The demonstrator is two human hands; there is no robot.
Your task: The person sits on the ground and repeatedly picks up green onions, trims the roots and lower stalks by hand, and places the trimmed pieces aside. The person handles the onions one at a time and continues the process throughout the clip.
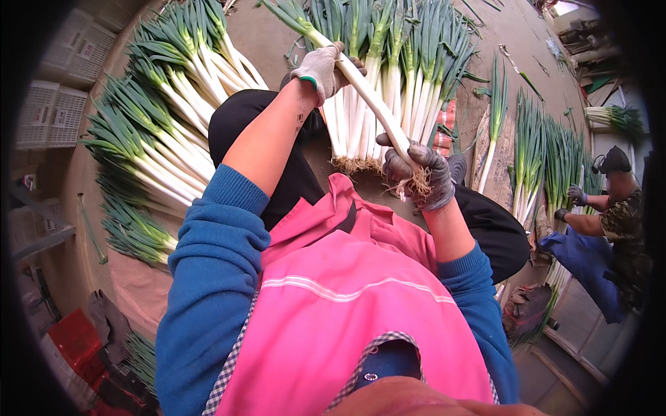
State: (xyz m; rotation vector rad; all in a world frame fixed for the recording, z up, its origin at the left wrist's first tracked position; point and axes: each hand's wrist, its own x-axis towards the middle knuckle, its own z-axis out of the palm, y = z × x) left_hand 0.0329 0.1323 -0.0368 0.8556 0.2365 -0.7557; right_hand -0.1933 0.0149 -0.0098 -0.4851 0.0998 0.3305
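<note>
A long green onion [377, 105] slants across the space above my lap, its green top up and to the left, its roots down and to the right. My left hand [320, 72], in a light knit glove, is closed round the stalk near the leaves. My right hand [429, 175], in a grey glove, grips the root end, and shaggy roots stick out past the fingers. Just beyond my hands lies a row of green onions [357, 128] with roots on, pointing away from me. To my left are heaped bundles of clean white green onions [177, 156].
White plastic crates [52, 114] stand at the far left. On the right lie a single green onion [494, 132] and more bunches [528, 156]. Further right a co-worker [610, 208] in a camouflage top bends over green onions. Leaf scraps litter the floor.
</note>
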